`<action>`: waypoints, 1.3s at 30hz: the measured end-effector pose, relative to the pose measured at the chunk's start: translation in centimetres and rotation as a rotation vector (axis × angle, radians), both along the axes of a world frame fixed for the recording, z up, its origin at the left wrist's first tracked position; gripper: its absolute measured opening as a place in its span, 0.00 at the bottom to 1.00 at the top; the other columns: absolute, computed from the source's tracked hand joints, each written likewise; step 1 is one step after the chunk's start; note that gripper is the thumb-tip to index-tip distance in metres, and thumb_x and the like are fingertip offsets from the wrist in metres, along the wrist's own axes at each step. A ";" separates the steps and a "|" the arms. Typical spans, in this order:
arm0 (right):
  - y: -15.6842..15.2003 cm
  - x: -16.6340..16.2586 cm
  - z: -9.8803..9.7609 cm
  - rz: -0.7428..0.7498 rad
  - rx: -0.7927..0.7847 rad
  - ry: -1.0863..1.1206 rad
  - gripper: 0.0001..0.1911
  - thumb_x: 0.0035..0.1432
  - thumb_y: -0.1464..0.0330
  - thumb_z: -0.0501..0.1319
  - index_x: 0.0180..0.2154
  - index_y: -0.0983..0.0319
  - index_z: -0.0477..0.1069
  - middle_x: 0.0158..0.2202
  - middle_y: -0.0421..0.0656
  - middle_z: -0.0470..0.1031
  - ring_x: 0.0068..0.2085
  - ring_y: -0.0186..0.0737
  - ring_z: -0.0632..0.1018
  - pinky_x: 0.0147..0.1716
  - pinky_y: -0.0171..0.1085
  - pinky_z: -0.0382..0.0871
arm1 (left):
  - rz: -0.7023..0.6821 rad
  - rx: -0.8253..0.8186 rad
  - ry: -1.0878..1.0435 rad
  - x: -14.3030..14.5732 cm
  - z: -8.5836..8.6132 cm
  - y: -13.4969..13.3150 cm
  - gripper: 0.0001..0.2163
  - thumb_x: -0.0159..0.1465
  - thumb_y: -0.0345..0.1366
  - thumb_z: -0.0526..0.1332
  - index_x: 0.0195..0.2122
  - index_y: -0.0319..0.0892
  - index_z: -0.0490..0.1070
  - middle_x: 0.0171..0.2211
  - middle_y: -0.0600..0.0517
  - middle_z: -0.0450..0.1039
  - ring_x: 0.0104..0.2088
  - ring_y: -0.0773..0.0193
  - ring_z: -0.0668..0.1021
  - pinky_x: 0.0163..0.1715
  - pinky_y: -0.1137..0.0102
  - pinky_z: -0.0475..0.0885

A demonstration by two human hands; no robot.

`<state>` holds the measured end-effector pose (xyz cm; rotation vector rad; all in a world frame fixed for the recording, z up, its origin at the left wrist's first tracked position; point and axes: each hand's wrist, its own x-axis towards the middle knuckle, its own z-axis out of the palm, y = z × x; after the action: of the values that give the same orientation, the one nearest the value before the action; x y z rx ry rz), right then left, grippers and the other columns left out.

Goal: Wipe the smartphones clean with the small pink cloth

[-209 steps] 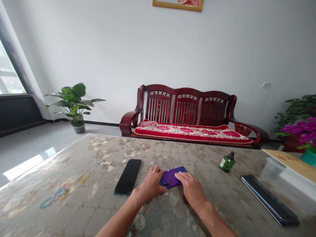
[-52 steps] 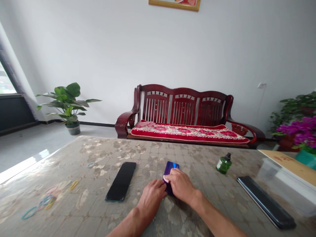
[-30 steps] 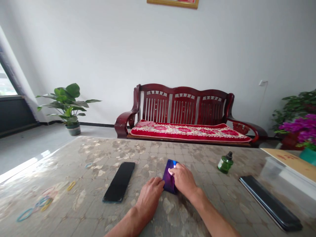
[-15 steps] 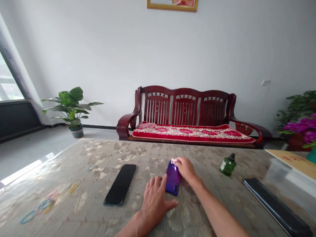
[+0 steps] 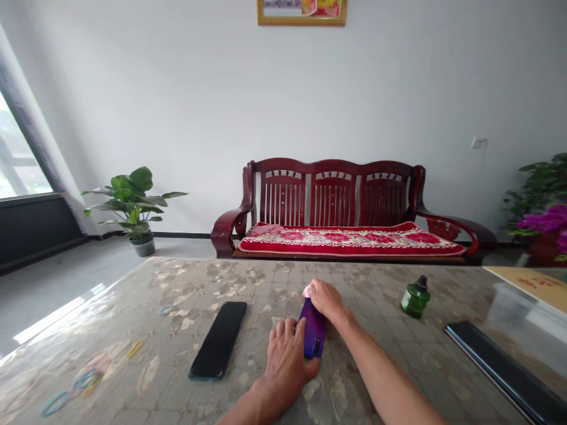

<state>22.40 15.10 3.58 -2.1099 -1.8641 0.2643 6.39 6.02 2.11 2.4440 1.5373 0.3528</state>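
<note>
The purple phone (image 5: 313, 324) lies back up on the patterned table (image 5: 261, 277), well in from the far edge, with the black phone (image 5: 219, 341) apart on the side toward the table's left edge and the green bottle (image 5: 415, 298) off toward the right. The left hand (image 5: 289, 354) is spread, not clenched: its index finger meets the purple phone's left long edge and its thumb sits at the near end, seemingly bracing rather than gripping. The right hand (image 5: 326, 299) has its fingers drawn together, pinching a pink cloth (image 5: 307, 291) at the phone's far end. The step in hand looks like rubbing that end. To do it well, the left hand should stop the phone from skidding on the smooth cover, the right should press flat and evenly out to the corners, and both should go lightly around the raised-looking camera strip (image 5: 318, 347).
</note>
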 end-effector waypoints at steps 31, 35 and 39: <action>-0.6 -0.6 -0.9 -0.179 0.006 0.161 0.18 0.64 0.59 0.49 0.41 0.59 0.74 0.41 0.50 0.80 0.42 0.47 0.79 0.35 0.37 0.62 | 0.000 -0.228 0.051 -2.3 2.8 2.7 0.43 0.37 0.33 0.70 0.58 0.37 0.61 0.49 0.40 0.69 0.47 0.47 0.75 0.48 0.64 0.68; -0.5 0.2 -1.9 -0.197 0.084 0.244 0.17 0.64 0.61 0.47 0.39 0.58 0.73 0.38 0.46 0.80 0.39 0.44 0.78 0.32 0.35 0.60 | 0.022 -0.214 -0.073 -2.7 2.0 2.7 0.40 0.40 0.32 0.70 0.57 0.38 0.61 0.47 0.43 0.72 0.47 0.50 0.76 0.45 0.68 0.68; -0.7 0.8 -2.8 -0.172 0.188 0.331 0.16 0.65 0.63 0.47 0.39 0.57 0.73 0.36 0.42 0.79 0.37 0.40 0.77 0.31 0.33 0.61 | 0.105 -0.267 -0.315 -3.3 0.9 2.8 0.26 0.48 0.31 0.68 0.50 0.40 0.67 0.37 0.51 0.77 0.39 0.58 0.78 0.36 0.71 0.67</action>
<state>23.16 14.42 0.77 -1.9469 -1.4523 0.3587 3.11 8.79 2.99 2.0018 1.4714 0.4896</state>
